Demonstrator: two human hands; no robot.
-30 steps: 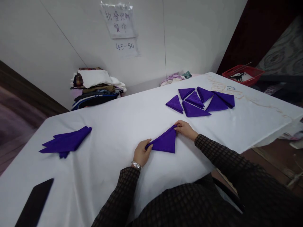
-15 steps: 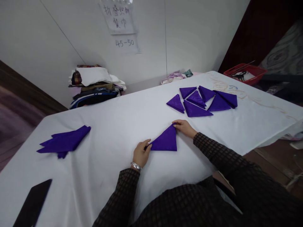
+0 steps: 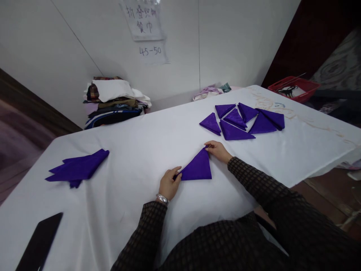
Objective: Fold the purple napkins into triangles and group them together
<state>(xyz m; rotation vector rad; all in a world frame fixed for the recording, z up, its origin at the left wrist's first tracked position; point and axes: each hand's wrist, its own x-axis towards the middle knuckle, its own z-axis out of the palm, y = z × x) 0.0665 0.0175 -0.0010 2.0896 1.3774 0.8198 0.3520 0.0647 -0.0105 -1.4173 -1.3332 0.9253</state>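
Observation:
A purple cloth napkin (image 3: pixel 197 168), folded into a triangle, lies on the white tablecloth (image 3: pixel 146 150) in front of me. My left hand (image 3: pixel 168 183) pinches its left corner with curled fingers. My right hand (image 3: pixel 217 150) pinches the top corner against the table. Both sleeves are dark and checked, and a silver watch sits on my left wrist.
Several folded purple triangles (image 3: pixel 242 120) lie grouped at the far right. A loose pile of purple napkins (image 3: pixel 77 169) lies at the left. A dark flat object (image 3: pixel 39 242) is at the near left edge. Stacked clothes (image 3: pixel 114 99) stand by the wall, a red basket (image 3: pixel 293 88) at the far right.
Both hands keep their pinch on the triangle's corners. The napkin now lies flatter and tighter. The view has shifted slightly.

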